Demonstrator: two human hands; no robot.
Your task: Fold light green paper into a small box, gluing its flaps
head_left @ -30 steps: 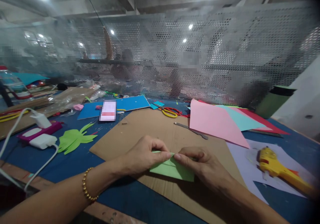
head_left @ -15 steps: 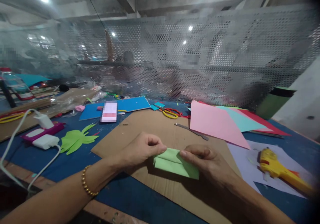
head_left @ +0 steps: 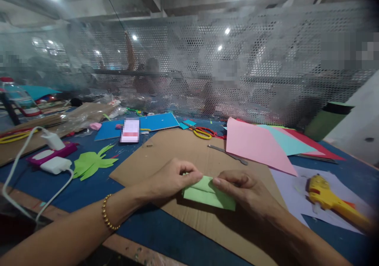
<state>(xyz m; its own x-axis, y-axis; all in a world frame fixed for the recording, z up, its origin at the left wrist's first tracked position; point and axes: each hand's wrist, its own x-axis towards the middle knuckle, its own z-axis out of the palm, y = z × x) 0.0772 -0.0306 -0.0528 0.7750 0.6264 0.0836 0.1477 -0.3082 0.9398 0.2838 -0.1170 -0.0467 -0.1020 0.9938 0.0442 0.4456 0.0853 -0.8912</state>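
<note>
Between my hands is a folded piece of light green paper (head_left: 209, 197), held just above a brown cardboard sheet (head_left: 166, 149). My left hand (head_left: 179, 177) pinches its upper left edge between thumb and fingers; a gold bead bracelet circles that wrist. On the upper right edge, my right hand (head_left: 241, 185) is closed with the thumb pressed on the paper. A crease runs across the paper, and its far side is hidden by my fingers. Behind my hands, a thin grey metal tool (head_left: 226, 154) lies on the cardboard.
Scissors with yellow handles (head_left: 201, 133) lie at the back. Pink paper (head_left: 256, 143) and a yellow glue gun (head_left: 328, 199) are on the right. To the left are cut green paper leaves (head_left: 93, 162), a purple power strip (head_left: 59, 155) with white chargers and cable, and a phone (head_left: 130, 131).
My left hand has shifted slightly right along the paper's upper edge. My right hand keeps its hold in nearly the same place. The view has moved a little.
</note>
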